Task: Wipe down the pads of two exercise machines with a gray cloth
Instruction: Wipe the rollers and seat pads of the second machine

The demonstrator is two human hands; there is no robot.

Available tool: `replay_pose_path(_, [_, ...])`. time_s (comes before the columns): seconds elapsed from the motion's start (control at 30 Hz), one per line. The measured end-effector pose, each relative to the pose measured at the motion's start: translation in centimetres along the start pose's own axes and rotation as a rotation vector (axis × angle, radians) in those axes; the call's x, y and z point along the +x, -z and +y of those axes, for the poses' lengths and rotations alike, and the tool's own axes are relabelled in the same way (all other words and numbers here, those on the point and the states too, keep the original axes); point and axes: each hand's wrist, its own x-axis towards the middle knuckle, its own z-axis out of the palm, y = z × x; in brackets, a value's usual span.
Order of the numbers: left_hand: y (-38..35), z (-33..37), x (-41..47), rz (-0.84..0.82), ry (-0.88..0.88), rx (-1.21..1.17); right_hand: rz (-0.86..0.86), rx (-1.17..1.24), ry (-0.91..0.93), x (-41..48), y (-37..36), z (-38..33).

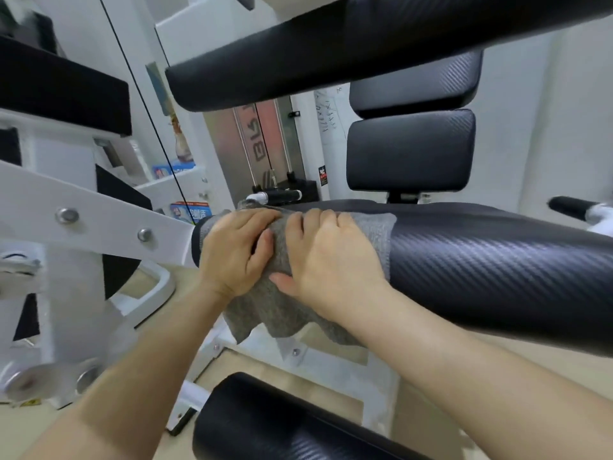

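Observation:
A gray cloth (282, 313) is draped over the left end of a black roller pad (481, 273) that runs across the middle of the view. My left hand (237, 250) presses the cloth at the pad's end. Beside it, touching, my right hand (331, 260) grips the cloth against the pad. The cloth's lower edge hangs below the pad. Another long black pad (331, 51) crosses overhead, and a third roller pad (282, 423) lies low in front. A black backrest (411, 149) stands behind.
A white steel arm with bolts (83, 214) holds the pad from the left. A thin black cable (146, 104) runs down on the left. The weight stack (262, 144) stands at the back. A handle (570, 209) sticks out at right. Beige floor below.

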Motion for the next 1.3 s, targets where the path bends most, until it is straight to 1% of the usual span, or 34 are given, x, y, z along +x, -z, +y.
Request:
replay_pose_path(0.13, [0.2, -4.3, 0.2, 0.025, 0.115, -0.054, 0.054, 0.100, 0.020, 4.3, -0.7, -3.4])
replay_pose_path(0.23, [0.1, -5.9, 0.3, 0.113, 0.309, -0.223, 0.083, 0.082, 0.035, 6.8, -1.2, -5.9])
replay_pose_path(0.27, [0.1, -6.0, 0.3, 0.127, 0.361, -0.242, 0.092, 0.073, 0.042, 7.3, -1.4, -6.5])
replay_pose_path(0.33, [0.0, -5.7, 0.2, 0.097, 0.433, -0.219, 0.109, 0.089, 0.052, 7.9, -1.7, -7.2])
replay_pose_path(0.4, [0.1, -5.0, 0.0, 0.084, 0.455, -0.215, 0.121, 0.095, 0.045, 7.3, -1.8, -7.0])
replay_pose_path(0.5, [-0.1, -2.6, -0.5, 0.125, 0.376, -0.094, 0.157, -0.011, 0.027, 4.7, -2.0, -5.4])
replay_pose_path(0.53, [-0.2, -1.0, -0.6, 0.163, 0.348, -0.084, 0.164, -0.024, 0.018, 3.3, -2.1, -4.5])
replay_pose_path(0.6, [-1.5, 3.2, -0.8, 0.209, 0.312, -0.154, 0.227, -0.018, 0.001, -0.5, -2.4, -2.0])
replay_pose_path(0.7, [-4.1, 10.0, -1.0, 0.222, 0.300, -0.129, 0.371, 0.002, -0.021, -7.0, -2.7, 2.8])
replay_pose_path(0.8, [-4.8, 17.6, -0.6, 0.289, 0.310, -0.148, 0.419, -0.079, -0.037, -12.5, -2.5, 7.8])
replay_pose_path(0.87, [-4.2, 23.1, -0.4, 0.294, 0.239, -0.121, 0.451, -0.085, -0.055, -15.9, -2.2, 11.0])
replay_pose_path(0.97, [-4.3, 27.8, -0.2, 0.206, 0.030, -0.087, 0.496, -0.009, -0.124, -20.2, -1.6, 15.1])
replay_pose_path(1.03, [-4.2, 28.4, 0.3, 0.163, -0.067, -0.045, 0.488, 0.006, -0.206, -21.4, -0.7, 16.4])
replay_pose_path(1.07, [-4.0, 27.7, 0.5, 0.160, -0.088, -0.032, 0.473, 0.003, -0.242, -21.3, -0.3, 16.4])
replay_pose_path(1.13, [-3.6, 24.7, 0.6, 0.181, -0.108, -0.018, 0.391, 0.015, -0.269, -20.2, 0.3, 15.0])
replay_pose_path(1.2, [-3.2, 20.2, 0.2, 0.196, -0.110, -0.007, 0.282, 0.037, -0.231, -18.1, 0.4, 12.6])
replay_pose_path(1.3, [-2.7, 13.6, -0.6, 0.200, -0.072, -0.004, 0.174, 0.000, -0.128, -13.6, 0.0, 9.1])
